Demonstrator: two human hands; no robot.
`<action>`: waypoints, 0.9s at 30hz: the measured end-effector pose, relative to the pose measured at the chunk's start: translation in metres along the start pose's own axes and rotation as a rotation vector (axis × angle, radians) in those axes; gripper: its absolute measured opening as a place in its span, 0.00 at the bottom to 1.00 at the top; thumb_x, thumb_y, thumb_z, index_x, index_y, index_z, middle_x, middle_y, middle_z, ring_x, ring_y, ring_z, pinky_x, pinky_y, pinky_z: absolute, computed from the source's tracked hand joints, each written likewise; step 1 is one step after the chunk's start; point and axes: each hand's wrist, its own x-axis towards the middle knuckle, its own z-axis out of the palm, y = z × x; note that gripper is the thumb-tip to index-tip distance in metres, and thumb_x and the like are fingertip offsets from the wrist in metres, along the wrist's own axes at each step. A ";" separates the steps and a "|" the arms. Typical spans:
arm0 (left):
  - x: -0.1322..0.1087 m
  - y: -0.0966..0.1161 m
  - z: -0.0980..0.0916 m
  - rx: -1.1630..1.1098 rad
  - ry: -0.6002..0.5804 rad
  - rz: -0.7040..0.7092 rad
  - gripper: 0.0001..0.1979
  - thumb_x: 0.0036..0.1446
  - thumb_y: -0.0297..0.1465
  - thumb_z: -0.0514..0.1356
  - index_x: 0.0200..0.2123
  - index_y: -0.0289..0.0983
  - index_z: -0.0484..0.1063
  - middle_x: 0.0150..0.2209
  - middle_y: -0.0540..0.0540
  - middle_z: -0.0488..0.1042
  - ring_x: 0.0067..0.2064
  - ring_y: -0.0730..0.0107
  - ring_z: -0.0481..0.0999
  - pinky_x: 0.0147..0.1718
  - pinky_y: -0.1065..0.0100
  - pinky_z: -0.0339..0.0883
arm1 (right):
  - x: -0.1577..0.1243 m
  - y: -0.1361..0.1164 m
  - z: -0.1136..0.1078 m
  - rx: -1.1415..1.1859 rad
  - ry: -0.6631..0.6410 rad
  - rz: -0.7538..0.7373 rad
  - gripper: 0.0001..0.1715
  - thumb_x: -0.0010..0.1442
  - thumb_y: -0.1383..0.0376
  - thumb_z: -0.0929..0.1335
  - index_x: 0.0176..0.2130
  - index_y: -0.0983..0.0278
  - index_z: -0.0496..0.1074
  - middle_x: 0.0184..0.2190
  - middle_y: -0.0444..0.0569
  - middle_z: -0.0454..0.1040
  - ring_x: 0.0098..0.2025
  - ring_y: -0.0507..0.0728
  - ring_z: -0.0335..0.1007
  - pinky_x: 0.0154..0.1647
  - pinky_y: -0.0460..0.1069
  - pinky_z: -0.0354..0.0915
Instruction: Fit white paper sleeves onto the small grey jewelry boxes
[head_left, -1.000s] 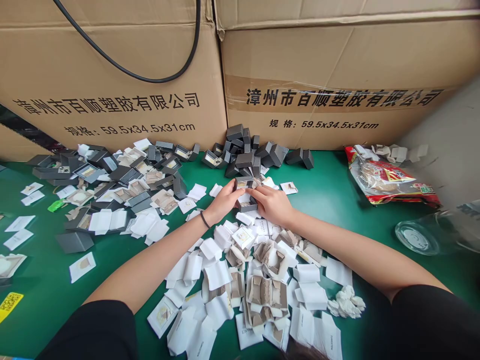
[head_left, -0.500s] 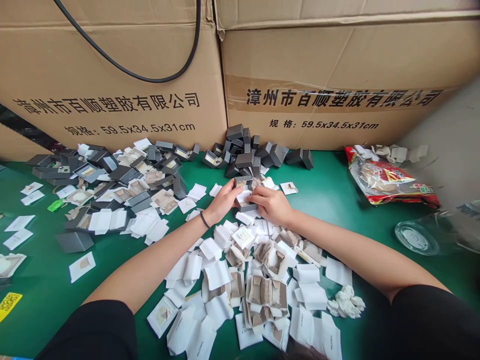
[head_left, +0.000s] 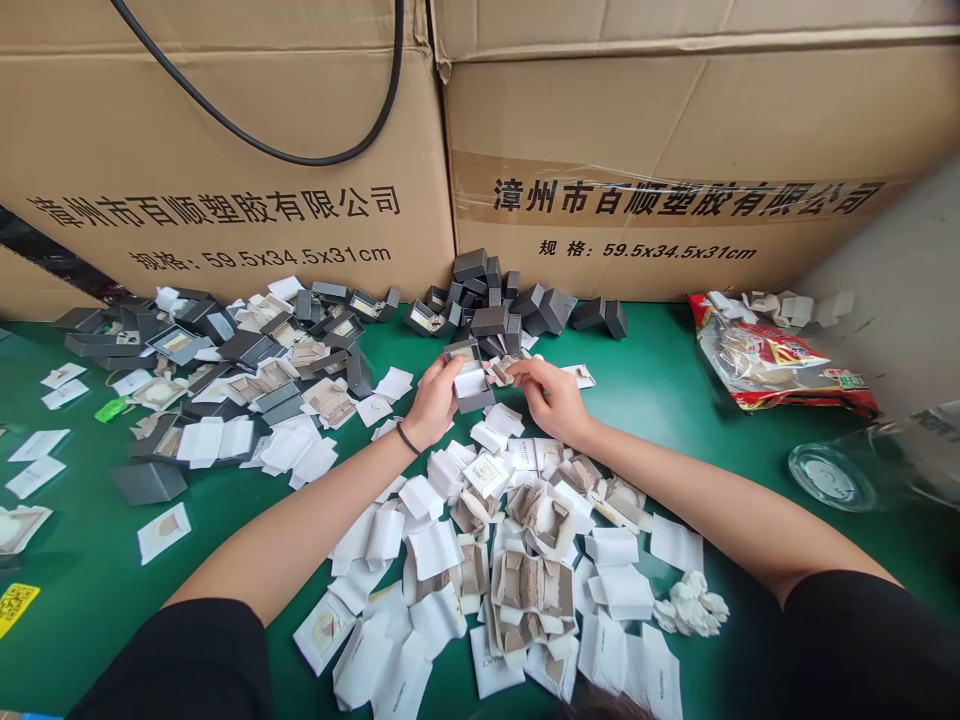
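My left hand (head_left: 433,402) is closed around a small dark grey box (head_left: 474,402), its lid open and its white inside facing up. Just right of it, the fingertips of my right hand (head_left: 553,395) pinch a small folded cardboard insert (head_left: 502,372), grey-brown with white edges, apart from the box. Below both hands spreads a heap of white and grey-brown folded inserts (head_left: 531,585). Behind them a pile of dark grey boxes (head_left: 491,322) leans against the cartons.
More dark boxes (head_left: 251,348) mixed with white card pieces cover the left side. At right lie a red snack bag (head_left: 776,355) and a clear plastic cup (head_left: 832,478). Large brown cartons (head_left: 225,110) wall off the back. Crumpled tissue (head_left: 691,604) lies near my right forearm.
My left hand has shifted slightly left and tilted the box. My right hand has drawn away from the box to the right, bringing the cardboard insert out of it.
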 end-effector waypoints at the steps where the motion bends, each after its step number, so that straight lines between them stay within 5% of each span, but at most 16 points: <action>1: 0.000 0.001 -0.001 -0.022 0.010 0.000 0.12 0.56 0.36 0.54 0.41 0.35 0.67 0.37 0.45 0.76 0.37 0.65 0.77 0.35 0.66 0.70 | 0.001 0.001 0.000 0.004 -0.012 0.042 0.18 0.57 0.73 0.56 0.38 0.65 0.71 0.29 0.48 0.73 0.31 0.53 0.68 0.34 0.46 0.63; 9: 0.002 0.009 -0.006 -0.148 0.042 -0.076 0.13 0.54 0.38 0.54 0.38 0.35 0.67 0.41 0.43 0.76 0.40 0.64 0.78 0.27 0.72 0.67 | 0.012 0.001 -0.005 0.008 -0.434 0.303 0.11 0.57 0.64 0.60 0.35 0.64 0.70 0.24 0.43 0.70 0.24 0.50 0.61 0.28 0.45 0.57; 13: 0.002 0.010 -0.005 -0.138 0.018 -0.101 0.13 0.54 0.36 0.54 0.39 0.34 0.68 0.43 0.42 0.76 0.40 0.63 0.77 0.27 0.71 0.69 | 0.026 -0.004 -0.031 0.036 -0.848 0.130 0.18 0.55 0.53 0.64 0.37 0.65 0.65 0.32 0.46 0.68 0.30 0.51 0.61 0.30 0.45 0.59; 15: 0.001 0.010 -0.004 -0.122 -0.001 -0.096 0.13 0.54 0.35 0.54 0.39 0.33 0.68 0.43 0.41 0.76 0.41 0.63 0.77 0.28 0.71 0.69 | 0.030 -0.007 -0.041 -0.036 -0.954 -0.031 0.22 0.52 0.50 0.67 0.37 0.64 0.65 0.34 0.48 0.67 0.35 0.53 0.61 0.35 0.47 0.61; 18: 0.001 0.009 -0.002 -0.114 -0.020 -0.074 0.12 0.53 0.34 0.56 0.39 0.34 0.68 0.42 0.43 0.76 0.41 0.64 0.77 0.32 0.69 0.71 | 0.026 -0.017 -0.045 -0.245 -0.976 -0.116 0.24 0.48 0.50 0.70 0.36 0.64 0.64 0.36 0.49 0.68 0.36 0.56 0.62 0.37 0.50 0.61; 22: 0.001 0.007 -0.002 -0.110 -0.027 -0.037 0.11 0.52 0.34 0.57 0.39 0.35 0.67 0.40 0.45 0.76 0.41 0.65 0.77 0.38 0.66 0.72 | 0.012 -0.038 -0.036 -0.497 -0.933 -0.040 0.20 0.48 0.58 0.72 0.39 0.63 0.67 0.36 0.50 0.71 0.35 0.58 0.68 0.31 0.49 0.59; 27: 0.004 0.004 -0.003 -0.130 -0.033 0.004 0.12 0.52 0.31 0.56 0.41 0.36 0.66 0.40 0.46 0.76 0.42 0.66 0.77 0.40 0.65 0.72 | 0.006 -0.051 -0.032 -0.480 -0.929 0.086 0.23 0.48 0.65 0.72 0.45 0.62 0.66 0.35 0.50 0.74 0.31 0.56 0.70 0.24 0.47 0.55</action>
